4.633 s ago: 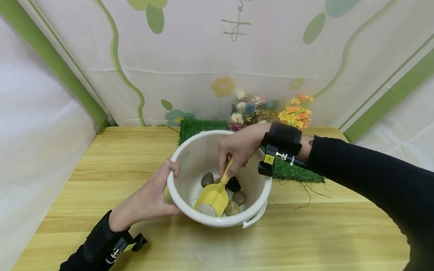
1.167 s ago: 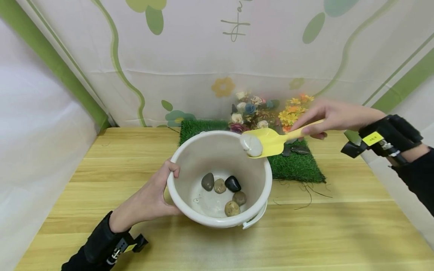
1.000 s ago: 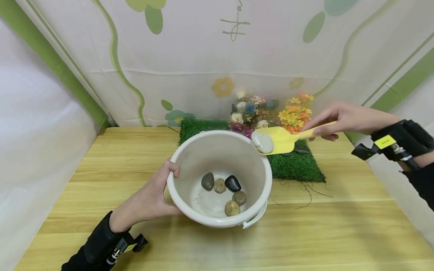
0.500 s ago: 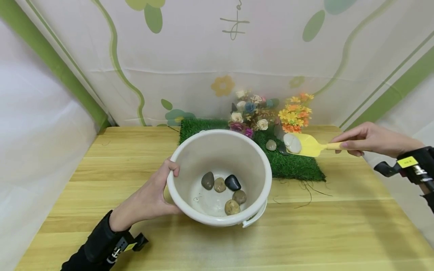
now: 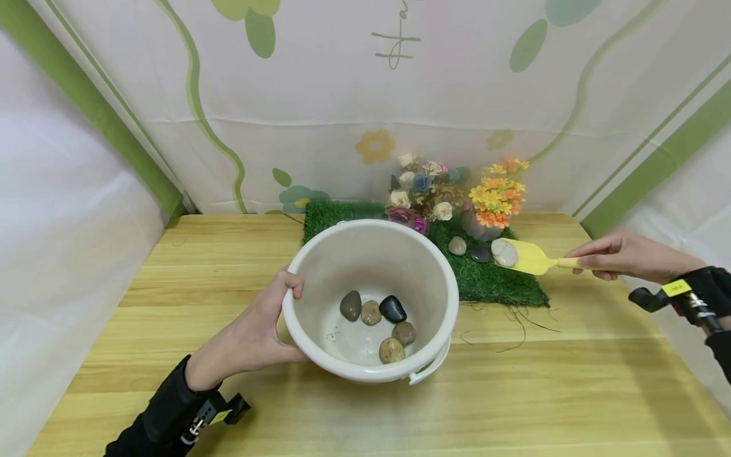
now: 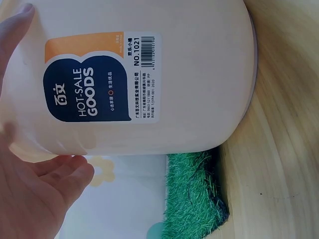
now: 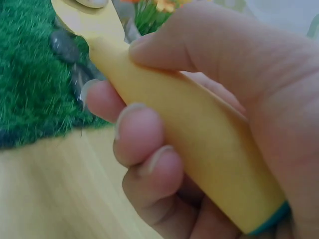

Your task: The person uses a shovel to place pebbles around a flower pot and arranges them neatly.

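My left hand [image 5: 259,327] holds the rim of a white plastic bucket [image 5: 365,257], thumb and fingers on either side of its wall. Several wet stones, brown, grey and black, lie on its floor. Over at the right, my right hand [image 5: 636,257] grips the handle of a yellow toy shovel [image 5: 530,258]. On the front of the blade sits a flat white stone [image 5: 504,252], low over the artificial grass mat [image 5: 497,282]. A black stone [image 5: 480,253] and a small tan stone [image 5: 457,245] lie on the grass just left of the blade. In the right wrist view, fingers wrap the shovel handle [image 7: 184,124].
Artificial roses [image 5: 419,190] and a pot of orange and yellow flowers [image 5: 495,197] stand at the back of the mat. The bucket's handle [image 5: 431,365] hangs at its front right. Everything stands on a wooden table [image 5: 200,285] before a printed curtain [image 5: 308,82].
The shovel came out of the bucket carrying the white stone, travelled right over the rim and sank low over the grass beside the black stone. My left hand kept its hold.
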The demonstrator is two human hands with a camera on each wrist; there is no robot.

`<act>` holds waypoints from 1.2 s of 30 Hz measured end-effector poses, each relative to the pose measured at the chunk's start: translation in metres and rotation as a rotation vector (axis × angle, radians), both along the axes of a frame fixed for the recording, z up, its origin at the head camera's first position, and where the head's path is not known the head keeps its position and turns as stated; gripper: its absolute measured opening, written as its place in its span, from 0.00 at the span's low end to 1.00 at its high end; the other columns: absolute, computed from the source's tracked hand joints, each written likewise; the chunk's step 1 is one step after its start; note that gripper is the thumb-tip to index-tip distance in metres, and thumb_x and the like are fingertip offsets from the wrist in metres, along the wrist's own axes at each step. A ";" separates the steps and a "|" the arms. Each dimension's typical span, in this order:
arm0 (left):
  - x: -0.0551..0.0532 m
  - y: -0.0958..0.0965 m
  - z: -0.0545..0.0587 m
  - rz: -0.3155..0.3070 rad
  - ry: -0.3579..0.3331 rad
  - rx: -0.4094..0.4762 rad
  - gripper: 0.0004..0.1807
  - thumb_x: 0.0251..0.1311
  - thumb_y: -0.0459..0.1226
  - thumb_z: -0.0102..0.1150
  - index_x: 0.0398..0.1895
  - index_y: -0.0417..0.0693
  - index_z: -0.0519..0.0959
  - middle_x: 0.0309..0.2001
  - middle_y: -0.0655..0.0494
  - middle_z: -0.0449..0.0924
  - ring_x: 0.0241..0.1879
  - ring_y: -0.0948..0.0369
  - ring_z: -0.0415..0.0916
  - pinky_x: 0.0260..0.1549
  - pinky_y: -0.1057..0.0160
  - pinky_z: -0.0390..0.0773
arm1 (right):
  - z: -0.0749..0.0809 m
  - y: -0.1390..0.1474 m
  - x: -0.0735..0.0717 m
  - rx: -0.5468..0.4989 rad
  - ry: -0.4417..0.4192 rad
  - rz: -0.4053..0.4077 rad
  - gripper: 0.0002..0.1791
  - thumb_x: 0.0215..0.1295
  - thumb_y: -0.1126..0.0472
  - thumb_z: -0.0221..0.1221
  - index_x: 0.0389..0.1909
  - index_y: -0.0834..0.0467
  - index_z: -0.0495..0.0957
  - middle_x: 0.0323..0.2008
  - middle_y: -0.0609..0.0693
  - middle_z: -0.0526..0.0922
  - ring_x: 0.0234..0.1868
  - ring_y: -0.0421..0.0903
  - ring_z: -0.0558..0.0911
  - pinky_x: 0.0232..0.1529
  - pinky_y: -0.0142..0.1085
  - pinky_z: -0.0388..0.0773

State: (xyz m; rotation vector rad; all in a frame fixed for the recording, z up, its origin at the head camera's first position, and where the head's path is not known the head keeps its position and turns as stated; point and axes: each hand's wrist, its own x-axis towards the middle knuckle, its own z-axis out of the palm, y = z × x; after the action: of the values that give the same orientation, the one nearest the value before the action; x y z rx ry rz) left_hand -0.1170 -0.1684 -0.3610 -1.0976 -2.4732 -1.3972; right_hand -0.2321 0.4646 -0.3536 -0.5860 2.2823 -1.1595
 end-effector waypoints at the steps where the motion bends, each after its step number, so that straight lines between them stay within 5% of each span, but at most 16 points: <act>1: 0.000 0.000 0.000 0.001 0.000 -0.001 0.41 0.30 0.44 0.78 0.40 0.42 0.55 0.61 0.44 0.58 0.59 0.49 0.60 0.38 0.51 0.77 | -0.003 0.002 0.001 -0.002 0.007 0.000 0.16 0.69 0.68 0.47 0.54 0.69 0.69 0.34 0.59 0.79 0.20 0.45 0.71 0.21 0.37 0.73; 9: 0.000 -0.001 -0.001 -0.002 -0.001 -0.012 0.41 0.33 0.48 0.76 0.41 0.45 0.55 0.63 0.50 0.56 0.61 0.53 0.58 0.40 0.52 0.75 | -0.019 0.004 0.006 -0.002 0.012 0.001 0.15 0.68 0.68 0.47 0.53 0.69 0.71 0.27 0.58 0.75 0.20 0.46 0.71 0.21 0.39 0.74; 20: -0.001 -0.002 -0.003 0.003 -0.003 -0.012 0.42 0.29 0.45 0.78 0.41 0.44 0.55 0.61 0.47 0.58 0.60 0.51 0.59 0.39 0.51 0.76 | -0.024 0.008 0.006 0.010 -0.012 0.005 0.16 0.69 0.67 0.46 0.53 0.72 0.69 0.31 0.66 0.75 0.20 0.47 0.71 0.21 0.42 0.74; 36: -0.001 0.000 0.000 -0.014 0.018 -0.006 0.40 0.34 0.48 0.75 0.41 0.44 0.55 0.60 0.49 0.58 0.58 0.52 0.61 0.38 0.51 0.76 | 0.000 -0.009 0.006 0.182 0.022 -0.012 0.17 0.70 0.59 0.49 0.52 0.66 0.73 0.36 0.61 0.79 0.19 0.47 0.71 0.22 0.38 0.72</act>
State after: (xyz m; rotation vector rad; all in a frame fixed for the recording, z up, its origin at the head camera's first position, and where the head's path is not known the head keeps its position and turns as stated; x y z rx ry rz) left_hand -0.1185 -0.1681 -0.3613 -1.1258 -2.4632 -1.3786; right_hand -0.2260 0.4555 -0.3534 -0.5175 2.3816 -0.9412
